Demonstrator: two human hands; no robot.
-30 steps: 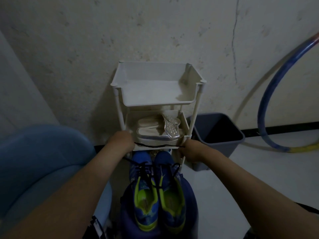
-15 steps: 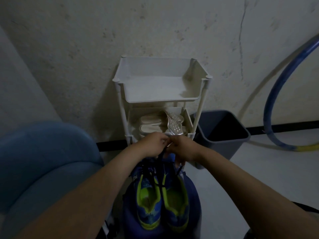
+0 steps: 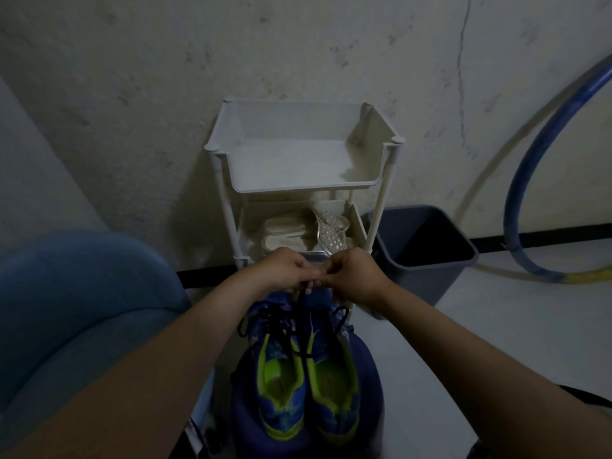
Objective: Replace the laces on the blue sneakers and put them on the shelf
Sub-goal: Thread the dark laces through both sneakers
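Head view: left hand [image 3: 286, 271] and right hand [image 3: 352, 274], each grip pinching the black lace [image 3: 299, 303] above the blue sneakers [image 3: 306, 385], apparently for tying.

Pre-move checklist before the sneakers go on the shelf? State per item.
1. Lace held: ok. Left hand and right hand both pinch the black lace in a closed grip.
2. Lace tied off: cannot tell, fingers hide it.
3. Blue sneakers paired, side by side: ok.
4. Top tray of the shelf free: ok, nothing on it.
5. Middle tier free: not ok, pale sandals lie there.
6. Loose lace loops clear of shelf posts: cannot tell.
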